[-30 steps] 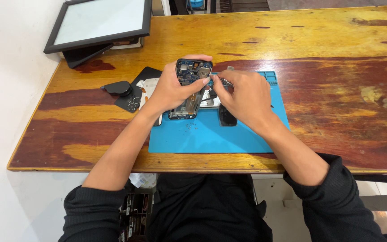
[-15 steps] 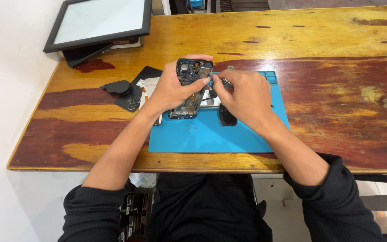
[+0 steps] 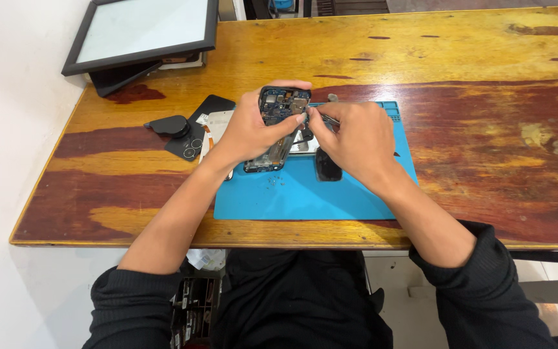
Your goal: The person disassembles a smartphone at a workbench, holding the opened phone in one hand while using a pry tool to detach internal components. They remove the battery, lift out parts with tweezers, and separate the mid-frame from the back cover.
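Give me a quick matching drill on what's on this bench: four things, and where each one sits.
Things:
1. opened phone
2. blue mat
3. framed panel
4. tweezers

Places:
A. far left corner of the table
B. in the right hand
C. in the left hand
D. flat under both hands

Pairs: 1-C, 2-D, 3-A, 4-B

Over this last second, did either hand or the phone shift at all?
No visible change. The left hand still holds the opened phone above the blue mat; the right hand still keeps a thin tool at it.
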